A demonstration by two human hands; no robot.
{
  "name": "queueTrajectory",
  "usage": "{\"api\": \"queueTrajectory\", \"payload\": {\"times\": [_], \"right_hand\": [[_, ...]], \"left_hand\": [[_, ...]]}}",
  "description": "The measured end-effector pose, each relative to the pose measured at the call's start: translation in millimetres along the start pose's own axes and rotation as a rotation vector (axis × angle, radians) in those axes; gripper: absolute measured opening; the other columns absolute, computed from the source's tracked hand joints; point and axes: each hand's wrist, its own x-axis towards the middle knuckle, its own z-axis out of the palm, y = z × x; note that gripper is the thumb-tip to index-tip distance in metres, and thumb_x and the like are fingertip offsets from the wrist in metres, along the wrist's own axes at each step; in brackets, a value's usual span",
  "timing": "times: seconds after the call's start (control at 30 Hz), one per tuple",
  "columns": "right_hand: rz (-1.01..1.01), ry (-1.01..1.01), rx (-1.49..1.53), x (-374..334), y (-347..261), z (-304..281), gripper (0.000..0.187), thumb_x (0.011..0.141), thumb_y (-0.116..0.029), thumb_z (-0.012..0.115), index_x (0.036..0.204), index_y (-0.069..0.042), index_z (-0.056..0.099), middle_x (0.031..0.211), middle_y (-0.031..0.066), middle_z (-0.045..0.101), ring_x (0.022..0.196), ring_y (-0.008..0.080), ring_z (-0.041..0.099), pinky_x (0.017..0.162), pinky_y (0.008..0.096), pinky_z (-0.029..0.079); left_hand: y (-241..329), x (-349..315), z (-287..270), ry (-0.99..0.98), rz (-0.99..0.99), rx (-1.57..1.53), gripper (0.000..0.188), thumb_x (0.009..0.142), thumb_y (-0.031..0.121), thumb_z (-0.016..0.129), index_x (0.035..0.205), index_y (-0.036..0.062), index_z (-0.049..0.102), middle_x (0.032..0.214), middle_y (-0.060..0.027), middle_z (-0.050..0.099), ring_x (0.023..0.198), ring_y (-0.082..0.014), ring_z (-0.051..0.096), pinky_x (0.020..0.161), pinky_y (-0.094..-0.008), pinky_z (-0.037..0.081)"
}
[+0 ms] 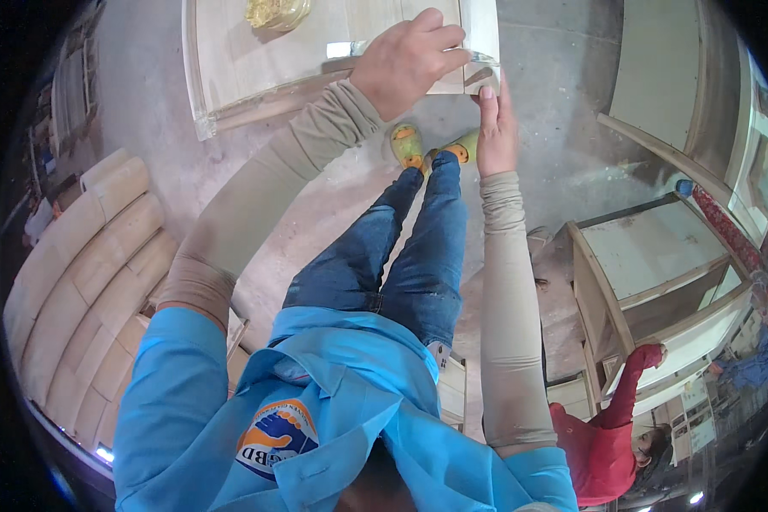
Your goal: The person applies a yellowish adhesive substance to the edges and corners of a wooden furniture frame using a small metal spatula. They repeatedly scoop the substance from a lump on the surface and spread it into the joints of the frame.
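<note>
My left hand [410, 64] is closed around a flat metal scraper [344, 51], laid across the front part of a pale wooden furniture piece [264, 77]. One shiny end sticks out left of the hand and another shiny strip shows to its right, near the corner; the middle is hidden by my fingers. A brown patch marks the wood beside that corner. My right hand [497, 128] grips the corner, thumb on the near side, fingers along the outer edge. Farther back on the same surface sits a clear container [277, 12] of yellowish, paste-like material, cut by the frame's top.
Curved wooden panels [94, 282] are stacked at the left. On the right stand an unfinished wooden cabinet [657, 247] and a large pale panel [657, 68]. A person in red [602, 444] works by the cabinet. Concrete floor [555, 85] surrounds my feet.
</note>
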Motion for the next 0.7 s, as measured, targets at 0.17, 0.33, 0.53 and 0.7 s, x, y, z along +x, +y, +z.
{"api": "queueTrajectory", "payload": {"times": [0.17, 0.33, 0.53, 0.7], "right_hand": [[-0.025, -0.009, -0.013, 1, -1, 1, 0.052, 0.105, -0.031, 0.042, 0.148, -0.002, 0.038, 0.143, 0.0227, 0.049, 0.133, 0.0343, 0.048, 0.108, 0.0375, 0.037], [-0.032, -0.025, -0.027, 0, -6, -1, 0.052, 0.105, -0.03, 0.043, 0.148, -0.002, 0.038, 0.144, 0.0239, 0.048, 0.133, 0.0353, 0.047, 0.108, 0.0387, 0.037], [-0.021, -0.04, -0.074, -1, -11, -4, 0.052, 0.105, -0.029, 0.042, 0.15, -0.003, 0.036, 0.144, 0.0239, 0.048, 0.132, 0.0357, 0.048, 0.108, 0.0388, 0.037], [0.001, -0.044, -0.108, -2, -16, -4, 0.052, 0.105, -0.029, 0.04, 0.15, -0.004, 0.035, 0.144, 0.0238, 0.047, 0.132, 0.0349, 0.048, 0.108, 0.0384, 0.038]], "left_hand": [[1, 4, -2, 0.134, -0.061, -0.19, 0.014, 0.084, 0.014, 0.06, 0.092, 0.0067, 0.069, 0.083, -0.0064, 0.057, 0.082, -0.025, 0.057, 0.071, -0.035, 0.05], [-3, -8, 19, 0.058, -0.085, -0.053, 0.016, 0.08, 0.016, 0.069, 0.096, 0.0142, 0.072, 0.089, 0.002, 0.059, 0.087, -0.0197, 0.055, 0.073, -0.031, 0.053], [-10, 2, 9, 0.066, -0.086, -0.171, 0.017, 0.079, 0.016, 0.07, 0.096, 0.0159, 0.073, 0.088, 0.0024, 0.059, 0.087, -0.0192, 0.055, 0.073, -0.03, 0.053], [-10, -2, 10, -0.018, -0.086, -0.16, 0.017, 0.08, 0.016, 0.07, 0.097, 0.0157, 0.074, 0.088, 0.0021, 0.06, 0.087, -0.0201, 0.055, 0.075, -0.0306, 0.052]]}}
